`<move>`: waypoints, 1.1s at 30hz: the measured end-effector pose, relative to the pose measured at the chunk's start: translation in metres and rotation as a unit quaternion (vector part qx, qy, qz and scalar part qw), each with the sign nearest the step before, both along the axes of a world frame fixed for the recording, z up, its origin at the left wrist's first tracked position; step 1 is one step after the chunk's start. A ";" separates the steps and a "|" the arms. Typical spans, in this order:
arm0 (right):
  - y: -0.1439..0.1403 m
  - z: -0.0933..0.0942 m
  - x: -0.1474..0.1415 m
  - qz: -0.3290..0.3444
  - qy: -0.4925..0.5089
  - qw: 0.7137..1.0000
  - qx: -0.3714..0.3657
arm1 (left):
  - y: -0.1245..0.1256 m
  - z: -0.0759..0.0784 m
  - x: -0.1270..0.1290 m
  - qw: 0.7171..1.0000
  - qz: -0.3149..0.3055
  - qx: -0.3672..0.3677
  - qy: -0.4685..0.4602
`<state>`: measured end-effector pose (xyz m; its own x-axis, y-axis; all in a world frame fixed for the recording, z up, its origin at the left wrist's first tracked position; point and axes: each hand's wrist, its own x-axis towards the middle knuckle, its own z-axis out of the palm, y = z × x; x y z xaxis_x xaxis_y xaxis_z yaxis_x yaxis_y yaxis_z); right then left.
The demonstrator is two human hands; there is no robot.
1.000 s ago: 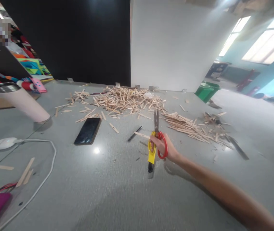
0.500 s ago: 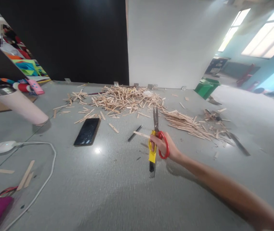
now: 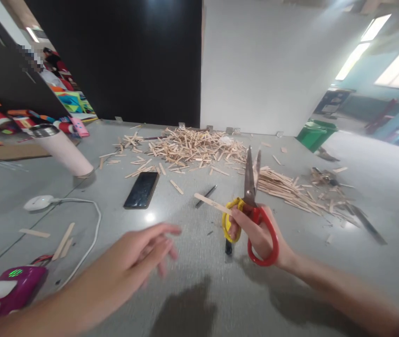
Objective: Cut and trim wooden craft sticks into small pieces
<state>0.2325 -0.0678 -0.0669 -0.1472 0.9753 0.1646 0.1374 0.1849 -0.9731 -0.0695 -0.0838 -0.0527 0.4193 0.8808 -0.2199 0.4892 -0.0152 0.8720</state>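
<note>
Red-handled metal scissors (image 3: pixel 250 193) and one thin, flat, pale wooden stick (image 3: pixel 213 204) are what we grasp in our right hand (image 3: pixel 257 229), to the right of the black rectangular phone (image 3: pixel 141 190), while our left hand (image 3: pixel 145 257), loosely curled and free, hovers on that phone's near side.

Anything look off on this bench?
Two things. The scissors in the right hand look mismatched: one red handle loop, one yellow handle loop; can't tell if it's a repair. Wooden sticks lie in a jumbled heap, strays near the phone, as if spilled.
</note>
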 end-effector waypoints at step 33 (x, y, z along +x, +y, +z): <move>-0.061 0.018 0.023 0.060 -0.042 0.960 -0.272 | 0.072 0.060 0.075 0.960 -0.076 0.222 -0.153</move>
